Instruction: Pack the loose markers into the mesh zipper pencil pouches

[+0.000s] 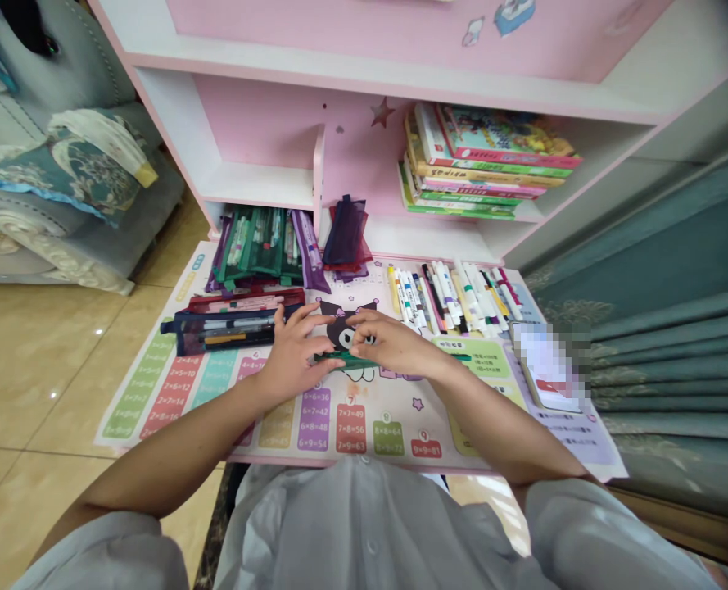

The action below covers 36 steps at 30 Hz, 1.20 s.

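A thin green mesh pouch [364, 362] lies across the middle of the desk mat, seen almost flat, its right end showing past my right wrist. My left hand [299, 352] pinches its left end with the thumb, the other fingers spread over the mat. Bent fingers of my right hand [379, 340] close on the pouch's upper edge; part of that grip is hidden. Just left of my left hand is a dark blue mesh pouch [225, 330] with pens inside. Behind it lies a red mesh pouch [241, 301], also filled.
Filled green and purple pouches [259, 242] are piled at the back left, beside flat dark blue and red pouches [345, 233]. Loose markers [453, 295] lie in a row at the back right. A phone [548, 369] rests at the right edge; stacked books [486, 164] fill part of the shelf.
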Available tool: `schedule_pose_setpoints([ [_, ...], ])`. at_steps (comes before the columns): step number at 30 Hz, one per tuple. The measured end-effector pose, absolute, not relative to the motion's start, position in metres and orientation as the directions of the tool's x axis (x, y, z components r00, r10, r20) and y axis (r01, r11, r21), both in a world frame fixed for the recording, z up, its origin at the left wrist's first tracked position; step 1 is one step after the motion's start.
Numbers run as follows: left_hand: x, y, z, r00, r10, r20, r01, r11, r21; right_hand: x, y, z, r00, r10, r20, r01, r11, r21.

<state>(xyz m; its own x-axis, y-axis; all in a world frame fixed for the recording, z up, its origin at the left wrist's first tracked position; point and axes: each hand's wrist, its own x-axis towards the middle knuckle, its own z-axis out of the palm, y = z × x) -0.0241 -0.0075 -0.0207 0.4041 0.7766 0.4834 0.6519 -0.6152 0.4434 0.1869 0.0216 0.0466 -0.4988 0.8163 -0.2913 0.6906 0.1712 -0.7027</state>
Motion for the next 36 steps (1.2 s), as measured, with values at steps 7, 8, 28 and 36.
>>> schedule_pose_setpoints([
  [7, -0.024, -0.008, -0.019, 0.398, 0.791, 0.465, 0.664, -0.598, 0.450, 0.192, 0.022, 0.046, -0.492, 0.818, -0.299, 0.690, 0.157, -0.707],
  [8, -0.024, -0.008, -0.018, 0.399, 0.793, 0.460, 0.664, -0.596, 0.450, 0.192, 0.023, 0.045, -0.493, 0.819, -0.294, 0.689, 0.162, -0.707],
  [28, -0.024, -0.007, -0.018, 0.401, 0.811, 0.426, 0.679, -0.575, 0.456, 0.202, 0.023, 0.042, -0.494, 0.823, -0.280, 0.692, 0.177, -0.700],
  [36, -0.024, -0.007, -0.018, 0.410, 0.791, 0.454, 0.663, -0.601, 0.447, 0.208, 0.023, 0.044, -0.490, 0.817, -0.304, 0.704, 0.164, -0.691],
])
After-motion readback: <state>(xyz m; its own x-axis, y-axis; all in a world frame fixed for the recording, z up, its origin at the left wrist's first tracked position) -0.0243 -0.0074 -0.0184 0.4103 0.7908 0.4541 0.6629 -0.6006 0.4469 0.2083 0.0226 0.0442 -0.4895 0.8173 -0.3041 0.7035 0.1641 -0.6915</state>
